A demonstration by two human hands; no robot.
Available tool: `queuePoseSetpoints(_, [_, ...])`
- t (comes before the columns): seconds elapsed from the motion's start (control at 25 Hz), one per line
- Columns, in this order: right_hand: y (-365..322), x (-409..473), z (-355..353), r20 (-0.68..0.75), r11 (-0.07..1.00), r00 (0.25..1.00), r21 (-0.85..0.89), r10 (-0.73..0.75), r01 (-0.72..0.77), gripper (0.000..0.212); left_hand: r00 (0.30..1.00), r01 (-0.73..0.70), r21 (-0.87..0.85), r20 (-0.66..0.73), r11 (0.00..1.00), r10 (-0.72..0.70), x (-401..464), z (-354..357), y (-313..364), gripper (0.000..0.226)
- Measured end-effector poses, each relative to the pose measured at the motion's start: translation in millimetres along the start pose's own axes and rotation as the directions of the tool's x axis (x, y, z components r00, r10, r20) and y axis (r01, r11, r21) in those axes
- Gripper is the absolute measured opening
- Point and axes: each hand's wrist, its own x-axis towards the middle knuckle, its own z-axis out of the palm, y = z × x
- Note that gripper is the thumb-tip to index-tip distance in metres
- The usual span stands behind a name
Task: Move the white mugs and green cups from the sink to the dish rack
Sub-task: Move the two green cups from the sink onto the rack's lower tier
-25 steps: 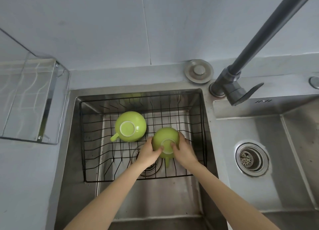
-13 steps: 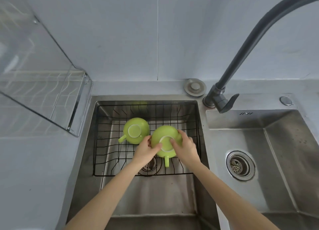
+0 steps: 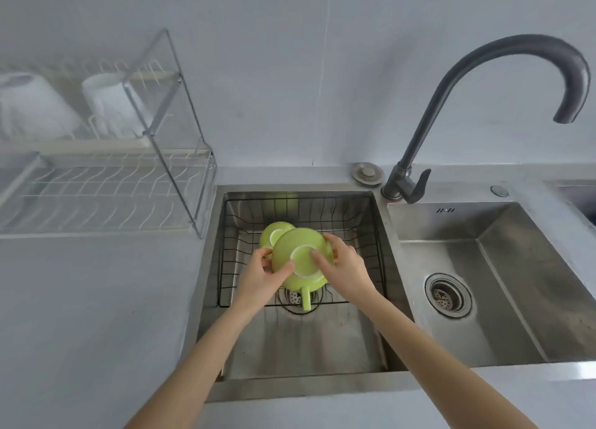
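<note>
An upside-down green cup (image 3: 298,251) is lifted above the black wire basket (image 3: 367,251) in the left sink basin, its handle pointing toward me. My left hand (image 3: 259,275) grips its left side and my right hand (image 3: 345,266) its right side, a fingertip on the white base ring. Behind it a second green cup (image 3: 272,233) lies upside down in the basket, half hidden. The white dish rack (image 3: 106,183) stands at the left on the counter. Two white mugs (image 3: 109,103) sit upside down on its upper tier.
A dark curved faucet (image 3: 451,83) rises between the two basins. The right basin (image 3: 483,283) has a round drain strainer. A round metal cap (image 3: 367,172) lies on the ledge behind the sink. A clear panel (image 3: 174,112) fronts the rack's right end.
Both hands have raised the green cup up out of the basket; it now overlaps the second cup. The view has tilted up, bringing the rack and mugs into sight.
</note>
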Motion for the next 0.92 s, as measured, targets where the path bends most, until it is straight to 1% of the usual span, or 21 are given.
queuePoseSetpoints(0.28, [-36.6,-31.0,67.7,0.003,0.999,1.000,0.019,-0.029,0.029,0.057,0.998,-0.038,0.096,-0.038,0.995,0.041,-26.0,-80.3,-31.2,0.052])
queuePoseSetpoints(0.4, [-53.6,-40.4,95.8,-0.013,0.998,0.998,0.022,-0.056,0.057,0.055,0.998,-0.038,0.132,-0.039,0.990,0.043,-29.2,-114.5,-42.5,0.053])
queuePoseSetpoints(0.52, [-74.0,-45.2,123.1,-0.023,0.995,0.996,0.043,-0.085,0.085,0.055,0.997,-0.067,0.152,-0.038,0.986,0.074,-31.1,-149.1,-52.9,0.056])
queuePoseSetpoints(0.64, [-95.9,-46.8,144.9,-0.030,0.991,0.993,0.068,-0.114,0.116,0.056,0.994,-0.097,0.136,-0.031,0.986,0.102,-32.9,-180.3,-59.4,0.055])
queuePoseSetpoints(0.76, [-119.0,-47.0,162.5,-0.026,0.988,0.989,0.048,-0.143,0.144,0.054,0.995,-0.081,0.104,-0.045,0.991,0.086,-32.2,-208.4,-65.0,0.066])
queuePoseSetpoints(0.92, [-143.7,-37.0,179.5,-0.037,0.986,0.986,0.027,-0.163,0.164,0.054,0.996,-0.074,0.087,-0.043,0.993,0.078,-19.2,-237.0,-64.4,0.070])
